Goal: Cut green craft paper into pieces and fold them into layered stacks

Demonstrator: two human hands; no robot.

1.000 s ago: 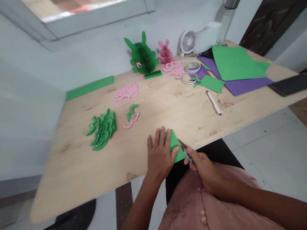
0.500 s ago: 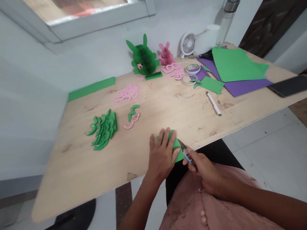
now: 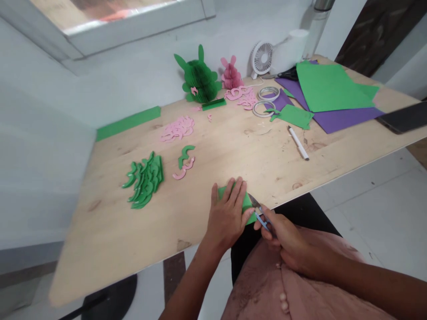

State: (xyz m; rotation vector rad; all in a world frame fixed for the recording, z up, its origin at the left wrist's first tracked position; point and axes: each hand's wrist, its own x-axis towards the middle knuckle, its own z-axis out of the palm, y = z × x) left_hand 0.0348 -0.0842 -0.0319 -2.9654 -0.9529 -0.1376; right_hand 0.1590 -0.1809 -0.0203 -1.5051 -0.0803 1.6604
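Observation:
My left hand (image 3: 227, 218) lies flat, fingers stretched out, over a small piece of green paper (image 3: 247, 204) near the table's front edge. Parts of the paper show above and to the right of the hand; the rest is hidden beneath it. In my right hand (image 3: 285, 238) is a pair of thread snips (image 3: 263, 219) with blue handles, gripped with its blades pointing up and left beside the paper's right side. To the left lie a wavy green paper strip (image 3: 183, 159) and a wavy pink paper strip (image 3: 184, 169).
A pile of green cut-outs (image 3: 146, 182) and pink cut-outs (image 3: 178, 129) lie leftward. Along the wall stand a green paper rabbit (image 3: 200, 82), a pink paper rabbit (image 3: 231, 75) and a fan (image 3: 262, 58). Tape rolls (image 3: 268, 94), a marker (image 3: 298, 143), green sheets (image 3: 330, 89) and a phone (image 3: 405, 117) are rightward.
My left hand has shifted slightly right on the green paper, baring more of the paper's upper left corner. The snips stay at the paper's right side. The view has moved slightly.

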